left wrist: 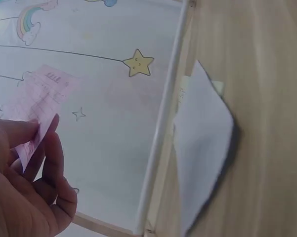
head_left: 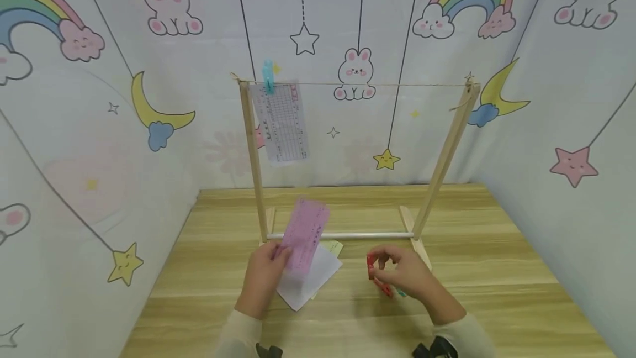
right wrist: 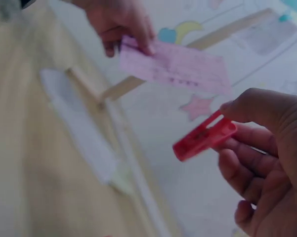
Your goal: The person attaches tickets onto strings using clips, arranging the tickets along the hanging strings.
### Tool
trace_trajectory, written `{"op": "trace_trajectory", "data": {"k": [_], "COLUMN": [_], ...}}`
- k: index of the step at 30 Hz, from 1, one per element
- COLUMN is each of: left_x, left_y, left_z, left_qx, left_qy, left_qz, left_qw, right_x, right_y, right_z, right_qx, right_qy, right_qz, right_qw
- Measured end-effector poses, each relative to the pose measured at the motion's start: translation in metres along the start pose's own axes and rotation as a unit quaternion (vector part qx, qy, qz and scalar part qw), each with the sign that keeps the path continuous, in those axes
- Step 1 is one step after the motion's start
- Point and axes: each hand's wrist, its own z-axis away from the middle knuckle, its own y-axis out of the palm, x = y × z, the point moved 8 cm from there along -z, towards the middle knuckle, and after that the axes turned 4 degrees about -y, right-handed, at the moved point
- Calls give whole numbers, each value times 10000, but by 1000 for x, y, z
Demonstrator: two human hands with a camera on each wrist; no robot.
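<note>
Between thumb and fingers, my left hand (head_left: 265,269) pinches a pink printed slip (head_left: 305,233), raised above the other papers. My right hand (head_left: 404,272) holds a red clothespin (right wrist: 205,138) by its handle end, close above the table. Beneath that hand lies another red clothespin (head_left: 383,287), with a bit of a green one (head_left: 401,293) showing beside it. A white sheet (head_left: 310,280) lies on the table below the pink slip, partly covering a yellow-green paper (head_left: 332,247). On the string (head_left: 318,84), a blue clothespin (head_left: 268,77) holds a white printed form (head_left: 284,126).
The string runs between two wooden posts, the left post (head_left: 252,164) and the right post (head_left: 447,159). A white rod (head_left: 367,235) joins them low down, above the wood-grain table (head_left: 208,291). Behind stands a white backdrop (head_left: 213,70) with cartoon prints.
</note>
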Motion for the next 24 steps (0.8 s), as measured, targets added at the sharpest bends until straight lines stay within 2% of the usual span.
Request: {"op": "trace_trajectory", "data": {"k": [2,6,9,11,13,16,18,20,24], "left_x": [-14,-48,-77,-98,-119,-146,-159,-169,-183], "left_y": [-3,-10,-17,-20,-21,-21,-19,-17,-12], "left_z": [-6,-19,-27,-32,-38,-45,-50,-54,-65], "left_qx": [-4,-82,-149,-112,-16,120,161,157,176], "left_qy": [59,255,572,848,1131,1369,1364,1284,1105], "left_qz": [410,1136,1523,1799,2125,2464,2643,2705,2906], "left_qw": [9991,9932,9866,9800,9706,9594,9546,9540,9503], "right_x": [13,53,90,115,143,181,205,226,255], "right_y": [-21,-63,-93,-111,-129,-152,-164,-173,-187], "right_z": [-12,-38,-56,-70,-85,-106,-120,-136,-169], "right_qx": [50,150,87,-52,-292,-638,-771,-867,-1114], "right_qy": [82,-96,-380,-561,-937,-1247,-1434,-1563,-1501], "right_qz": [-174,-337,-250,-151,-41,3,-124,-323,-766], "right_qw": [9998,9993,9989,9983,9952,9901,9866,9834,9794]}}
